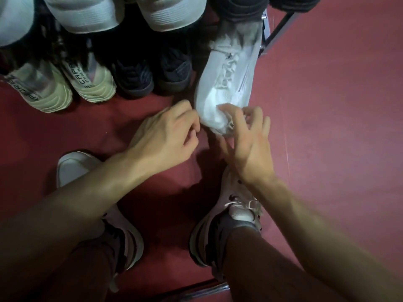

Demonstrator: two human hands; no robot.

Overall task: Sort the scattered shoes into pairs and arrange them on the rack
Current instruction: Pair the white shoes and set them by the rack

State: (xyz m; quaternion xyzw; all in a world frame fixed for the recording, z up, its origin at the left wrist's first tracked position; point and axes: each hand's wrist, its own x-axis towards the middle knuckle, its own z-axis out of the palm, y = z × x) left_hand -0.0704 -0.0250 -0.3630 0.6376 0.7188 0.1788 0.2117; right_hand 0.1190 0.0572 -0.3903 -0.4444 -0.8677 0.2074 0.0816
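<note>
A white lace-up sneaker lies at the right end of the rack's bottom row, its toe pointing toward me and sticking out over the red floor. My right hand pinches the toe tip, index finger on top and thumb underneath. My left hand has its fingers curled and holds nothing; its knuckles sit right against the left side of the same toe. Left of the sneaker stand a dark pair and a cream pair with printed heel straps.
Pale shoes on a higher tier overhang the bottom row. The rack's dark metal frame ends just right of the white sneaker. My own feet in light sneakers stand on the red floor.
</note>
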